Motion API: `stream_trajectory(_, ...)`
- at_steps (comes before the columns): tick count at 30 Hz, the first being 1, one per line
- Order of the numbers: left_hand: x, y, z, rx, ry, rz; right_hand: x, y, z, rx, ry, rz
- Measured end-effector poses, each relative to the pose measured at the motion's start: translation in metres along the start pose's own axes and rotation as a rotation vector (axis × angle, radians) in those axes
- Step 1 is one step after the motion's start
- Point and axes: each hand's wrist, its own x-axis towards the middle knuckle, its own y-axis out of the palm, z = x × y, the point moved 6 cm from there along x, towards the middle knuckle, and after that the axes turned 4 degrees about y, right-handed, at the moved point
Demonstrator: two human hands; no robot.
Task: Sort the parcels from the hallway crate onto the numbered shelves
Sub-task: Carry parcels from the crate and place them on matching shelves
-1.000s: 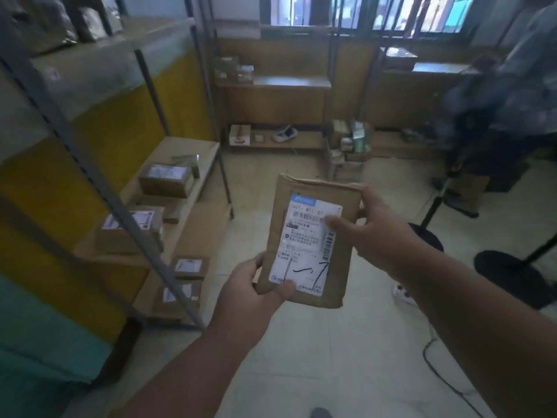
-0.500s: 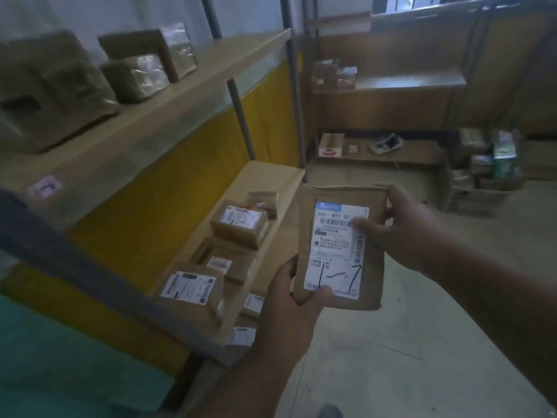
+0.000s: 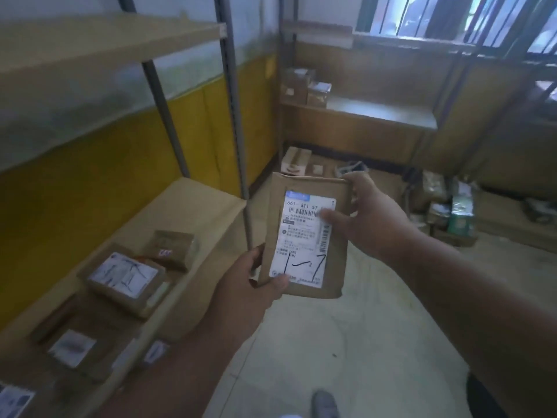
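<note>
Brown-paper parcel (image 3: pixel 304 236) is held upright in front of you with its shipping label (image 3: pixel 303 239) facing up, probably so the handwritten shelf number can be read. Your left hand (image 3: pixel 256 285) pinches the lower left corner, thumb on the label's bottom edge; your right hand (image 3: pixel 367 215) clasps the upper right edge. It hangs over the floor, just right of the low shelf (image 3: pixel 193 206) with sorted boxes (image 3: pixel 126 279).

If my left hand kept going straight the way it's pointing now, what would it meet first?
The left hand already grips the parcel at its lower left corner, so it would press into that. Past the parcel lie the far shelves, though depth is unclear.
</note>
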Motion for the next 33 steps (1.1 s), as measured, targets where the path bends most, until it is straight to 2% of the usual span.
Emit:
stream_trajectory(4, 0.043, 0.0, 0.012, -0.022, -0.099, -0.172, 0.076, 0.032, 0.007, 0.037, -0.068, 0.227)
stream_trajectory(8, 0.073, -0.027, 0.027, -0.06, -0.203, -0.371, 0.138, 0.084, 0.044, 0.01, -0.189, 0.412)
stream_trajectory(12, 0.106, -0.072, 0.057, -0.101, -0.305, -0.547, 0.192, 0.149, 0.085, -0.009, -0.266, 0.5)
stream_trajectory(18, 0.158, -0.115, 0.079, -0.006, -0.388, -0.546, 0.258, 0.226, 0.126, -0.121, -0.344, 0.595)
stream_trajectory(20, 0.165, -0.122, 0.087, 0.007, -0.435, -0.592, 0.274, 0.245, 0.14, -0.168, -0.408, 0.637)
stream_trajectory(24, 0.173, -0.139, 0.1, 0.093, -0.569, -0.777, 0.3, 0.285, 0.171, -0.255, -0.545, 0.718)
stream_trajectory(28, 0.201, -0.147, 0.112, 0.068, -0.671, -0.963, 0.329, 0.338, 0.192, -0.272, -0.637, 0.795)
stream_trajectory(33, 0.233, -0.125, 0.132, -0.124, -0.783, -1.159, 0.355, 0.399, 0.204, -0.426, -0.729, 0.92)
